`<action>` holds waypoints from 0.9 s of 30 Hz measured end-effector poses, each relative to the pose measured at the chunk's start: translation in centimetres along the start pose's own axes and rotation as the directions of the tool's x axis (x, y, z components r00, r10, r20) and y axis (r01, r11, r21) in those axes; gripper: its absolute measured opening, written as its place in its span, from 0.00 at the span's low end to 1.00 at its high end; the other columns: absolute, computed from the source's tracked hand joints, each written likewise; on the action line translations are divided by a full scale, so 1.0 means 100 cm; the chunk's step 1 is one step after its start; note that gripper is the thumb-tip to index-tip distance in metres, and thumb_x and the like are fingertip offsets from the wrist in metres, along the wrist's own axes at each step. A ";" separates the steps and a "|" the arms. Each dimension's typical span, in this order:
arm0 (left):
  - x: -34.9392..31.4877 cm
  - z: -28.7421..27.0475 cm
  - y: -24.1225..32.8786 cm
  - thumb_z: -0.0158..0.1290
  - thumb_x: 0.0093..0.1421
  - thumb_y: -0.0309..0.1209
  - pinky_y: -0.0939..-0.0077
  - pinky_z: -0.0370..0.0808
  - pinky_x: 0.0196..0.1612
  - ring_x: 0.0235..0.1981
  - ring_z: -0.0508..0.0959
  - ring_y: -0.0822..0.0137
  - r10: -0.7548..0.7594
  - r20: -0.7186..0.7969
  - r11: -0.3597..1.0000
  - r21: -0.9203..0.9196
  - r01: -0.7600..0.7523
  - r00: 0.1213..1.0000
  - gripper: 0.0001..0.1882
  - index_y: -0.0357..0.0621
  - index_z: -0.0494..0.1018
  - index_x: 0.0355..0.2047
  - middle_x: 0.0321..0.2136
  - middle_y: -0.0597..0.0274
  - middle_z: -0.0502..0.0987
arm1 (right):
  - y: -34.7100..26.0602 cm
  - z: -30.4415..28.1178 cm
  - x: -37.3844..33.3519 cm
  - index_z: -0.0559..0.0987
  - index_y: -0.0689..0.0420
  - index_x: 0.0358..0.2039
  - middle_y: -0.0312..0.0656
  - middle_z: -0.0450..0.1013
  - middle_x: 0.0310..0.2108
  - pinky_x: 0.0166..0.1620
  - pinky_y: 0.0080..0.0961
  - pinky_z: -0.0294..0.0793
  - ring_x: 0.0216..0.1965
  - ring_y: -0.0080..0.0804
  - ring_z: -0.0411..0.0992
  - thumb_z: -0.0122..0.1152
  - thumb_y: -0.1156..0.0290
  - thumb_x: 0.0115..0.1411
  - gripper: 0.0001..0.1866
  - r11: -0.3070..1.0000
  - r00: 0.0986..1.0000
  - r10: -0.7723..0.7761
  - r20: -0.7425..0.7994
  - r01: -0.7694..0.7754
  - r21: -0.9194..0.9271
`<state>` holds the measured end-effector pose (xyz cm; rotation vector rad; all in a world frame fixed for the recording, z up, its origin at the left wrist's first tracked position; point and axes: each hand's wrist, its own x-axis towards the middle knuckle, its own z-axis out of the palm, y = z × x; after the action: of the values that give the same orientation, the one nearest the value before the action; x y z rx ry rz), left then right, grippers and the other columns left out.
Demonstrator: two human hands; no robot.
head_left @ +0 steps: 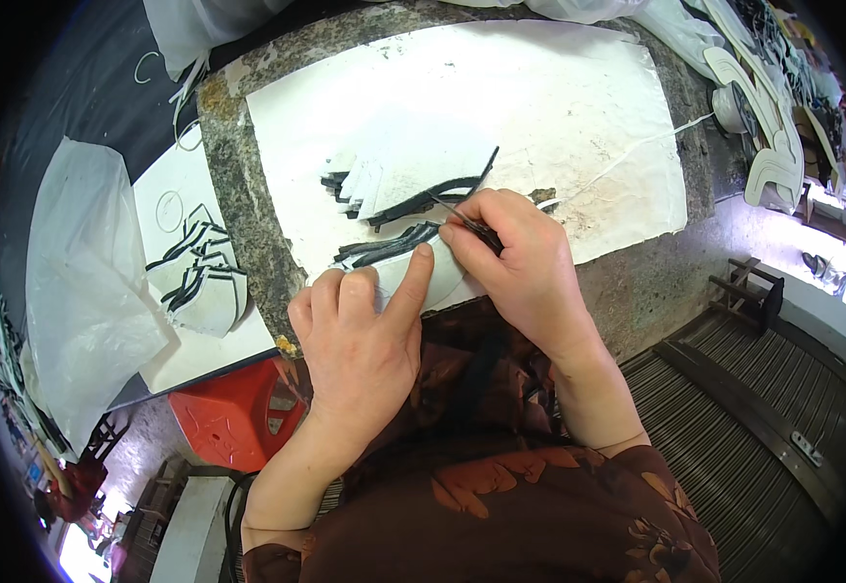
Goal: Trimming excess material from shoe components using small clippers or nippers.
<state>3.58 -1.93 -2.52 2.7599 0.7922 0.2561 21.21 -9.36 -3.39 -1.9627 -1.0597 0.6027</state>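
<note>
My left hand point(360, 330) lies palm down on light, curved shoe-material pieces point(454, 282) with dark edges. One digit points forward and apart from the others, which are bent and press on the stack. In my right hand point(525, 262) are dark, slim scissors point(468, 216), gripped between thumb and fingers; their handles are mostly hidden. The thin blades look spread beside the black edging point(389, 246) of the pieces. Just beyond lies a fanned stack of similar white pieces point(403, 175) with black edges. Both hands work at the near edge of a white board point(559, 107).
A stone slab point(238, 185) carries the board. To the left are more black-edged pieces point(204, 277) on a white sheet, beside a clear plastic bag point(87, 262). A red stool point(233, 413) stands below. Pale curved parts point(773, 175) hang at the far right, where a white cord point(627, 163) leads.
</note>
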 end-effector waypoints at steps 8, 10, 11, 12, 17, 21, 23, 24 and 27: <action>-0.004 0.005 -0.001 0.62 0.59 0.31 0.58 0.65 0.51 0.47 0.70 0.54 -0.046 -0.025 0.997 -0.062 0.044 0.999 0.26 0.57 0.78 0.60 0.45 0.57 0.70 | -0.002 0.002 0.002 0.78 0.62 0.33 0.47 0.75 0.30 0.37 0.32 0.73 0.31 0.41 0.73 0.66 0.72 0.61 0.07 0.998 0.999 0.031 -0.013 -0.032 -0.047; -0.006 0.009 -0.003 0.63 0.60 0.33 0.57 0.64 0.53 0.50 0.69 0.53 -0.090 -0.051 0.992 -0.093 0.085 0.995 0.26 0.54 0.77 0.60 0.48 0.57 0.70 | 0.001 0.001 0.001 0.79 0.63 0.34 0.46 0.75 0.30 0.37 0.32 0.73 0.31 0.40 0.74 0.66 0.72 0.61 0.07 0.999 1.000 0.020 -0.006 -0.020 -0.039; -0.006 0.010 -0.004 0.63 0.60 0.35 0.55 0.63 0.55 0.52 0.68 0.52 -0.141 -0.071 0.983 -0.126 0.131 0.987 0.26 0.51 0.76 0.60 0.52 0.56 0.70 | 0.003 0.001 0.001 0.80 0.63 0.36 0.45 0.75 0.30 0.38 0.32 0.73 0.32 0.39 0.74 0.66 0.71 0.61 0.08 1.000 1.000 0.011 0.008 -0.011 -0.029; -0.007 0.011 -0.005 0.63 0.60 0.35 0.55 0.63 0.55 0.52 0.68 0.52 -0.140 -0.074 0.983 -0.127 0.130 0.987 0.26 0.51 0.76 0.60 0.52 0.56 0.70 | 0.005 -0.001 0.000 0.80 0.63 0.36 0.45 0.75 0.30 0.38 0.32 0.73 0.32 0.39 0.74 0.66 0.71 0.61 0.08 0.999 1.000 0.009 0.007 -0.009 -0.031; -0.009 0.014 -0.011 0.63 0.61 0.36 0.55 0.62 0.58 0.55 0.67 0.53 -0.097 -0.091 0.985 -0.151 0.083 0.991 0.25 0.47 0.76 0.58 0.54 0.58 0.70 | 0.004 -0.020 -0.005 0.85 0.60 0.44 0.39 0.76 0.30 0.39 0.25 0.73 0.33 0.28 0.74 0.68 0.73 0.60 0.11 0.991 0.983 0.098 0.157 -0.111 0.079; -0.009 0.015 -0.011 0.64 0.60 0.36 0.55 0.62 0.58 0.55 0.67 0.52 -0.092 -0.136 0.982 -0.175 0.068 0.986 0.23 0.47 0.77 0.56 0.54 0.58 0.70 | 0.007 -0.016 -0.011 0.86 0.59 0.43 0.38 0.76 0.32 0.38 0.22 0.72 0.32 0.26 0.72 0.70 0.74 0.59 0.11 0.997 0.994 0.020 0.108 -0.027 0.065; -0.008 0.017 -0.011 0.65 0.59 0.35 0.56 0.62 0.57 0.53 0.70 0.54 -0.079 -0.207 0.977 -0.211 0.034 0.975 0.22 0.48 0.77 0.54 0.52 0.60 0.71 | 0.010 -0.010 -0.013 0.86 0.58 0.42 0.36 0.76 0.33 0.37 0.23 0.72 0.32 0.25 0.73 0.71 0.76 0.57 0.11 0.995 0.996 -0.087 0.003 0.086 0.049; -0.007 0.017 -0.012 0.65 0.59 0.35 0.56 0.62 0.57 0.53 0.70 0.54 -0.080 -0.207 0.977 -0.209 0.036 0.975 0.22 0.48 0.77 0.54 0.52 0.60 0.71 | 0.009 -0.010 -0.014 0.86 0.58 0.42 0.36 0.76 0.33 0.37 0.23 0.72 0.32 0.25 0.73 0.71 0.76 0.57 0.11 0.995 0.996 -0.087 0.005 0.087 0.051; -0.005 0.018 -0.016 0.66 0.57 0.34 0.58 0.63 0.56 0.50 0.72 0.56 -0.072 -0.215 0.961 -0.277 0.010 0.974 0.23 0.49 0.77 0.53 0.48 0.62 0.74 | 0.008 -0.009 -0.015 0.86 0.58 0.41 0.38 0.77 0.33 0.37 0.23 0.73 0.33 0.28 0.74 0.72 0.78 0.55 0.12 0.989 0.998 -0.063 -0.007 0.063 0.134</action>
<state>2.85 -1.27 -4.75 2.4779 0.7982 0.6283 21.41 -11.21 -3.53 -1.8071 -1.0479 0.6202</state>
